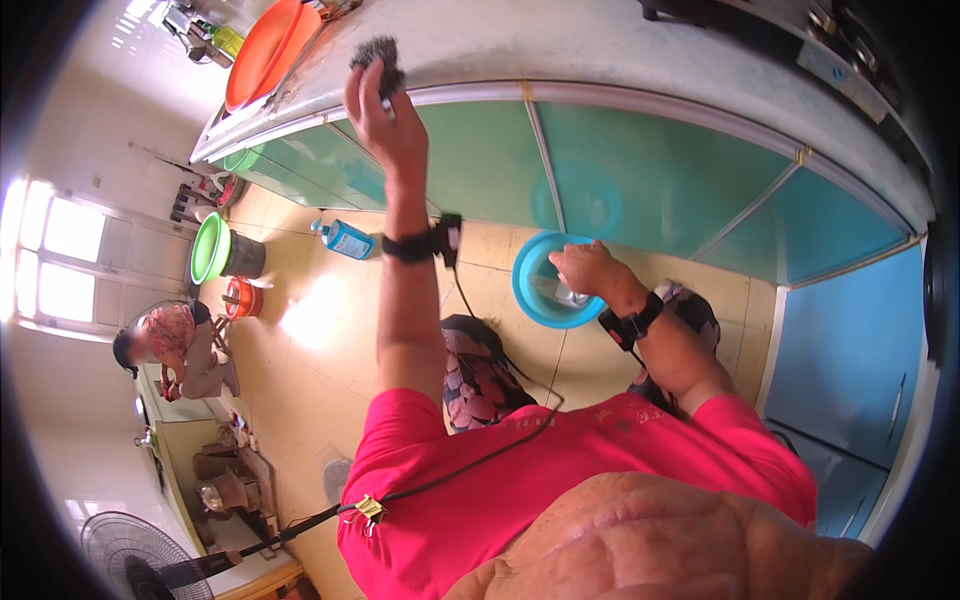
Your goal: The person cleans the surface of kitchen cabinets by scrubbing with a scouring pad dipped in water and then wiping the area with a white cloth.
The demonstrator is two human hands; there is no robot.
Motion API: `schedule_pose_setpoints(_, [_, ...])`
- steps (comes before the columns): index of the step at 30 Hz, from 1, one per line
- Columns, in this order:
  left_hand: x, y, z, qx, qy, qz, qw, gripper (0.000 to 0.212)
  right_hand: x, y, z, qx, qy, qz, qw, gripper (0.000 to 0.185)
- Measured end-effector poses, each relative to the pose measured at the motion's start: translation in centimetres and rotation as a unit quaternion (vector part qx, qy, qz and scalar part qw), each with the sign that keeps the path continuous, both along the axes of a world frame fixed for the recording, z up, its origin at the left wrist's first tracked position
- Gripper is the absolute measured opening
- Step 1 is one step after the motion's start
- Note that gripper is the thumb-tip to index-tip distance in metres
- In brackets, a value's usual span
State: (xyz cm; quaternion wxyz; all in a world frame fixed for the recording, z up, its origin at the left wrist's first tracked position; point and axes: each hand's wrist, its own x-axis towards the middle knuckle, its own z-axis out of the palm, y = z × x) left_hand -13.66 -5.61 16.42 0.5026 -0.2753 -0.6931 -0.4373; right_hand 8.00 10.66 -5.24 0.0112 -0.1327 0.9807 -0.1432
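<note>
My left hand [386, 139] is stretched forward to the edge of the countertop [480, 45]. Its fingers grip a dark grey scouring pad [379, 56], which looks like steel wool. Over the right part of a turquoise plastic basin [525, 296] on the floor, my right hand [592, 271] is curled into a fist, and I see nothing in it. Something pale [571, 296] lies inside the basin, too unclear to name. Below the counter run green glossy cabinet doors [480, 157].
A blue pump bottle [346, 240] lies on the tiled floor. Farther left are a green basin [211, 247] on a dark bucket [246, 253] and a red bucket [244, 298]. Another person [176, 341] sits there. Orange basins [262, 52] stand on the counter; a fan [142, 559] is lower left.
</note>
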Motion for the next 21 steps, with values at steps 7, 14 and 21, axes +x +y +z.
schedule_pose_setpoints(7, [-2.4,-0.4,2.1,-0.092,-0.132,-0.027,0.987,0.082,0.3,1.2,2.4,-0.022,-0.036,-0.025,0.999,0.017])
schedule_pose_setpoints(14, [0.1,-0.2,-5.4,-0.01,-0.193,-0.03,0.981,0.076,0.7,3.2,5.2,-0.01,-0.096,-0.068,0.993,0.019])
schedule_pose_setpoints(21, [4.3,-1.1,-26.7,0.029,-0.44,-0.047,0.896,0.063,2.0,7.9,2.9,0.007,-0.004,-0.087,0.996,0.012])
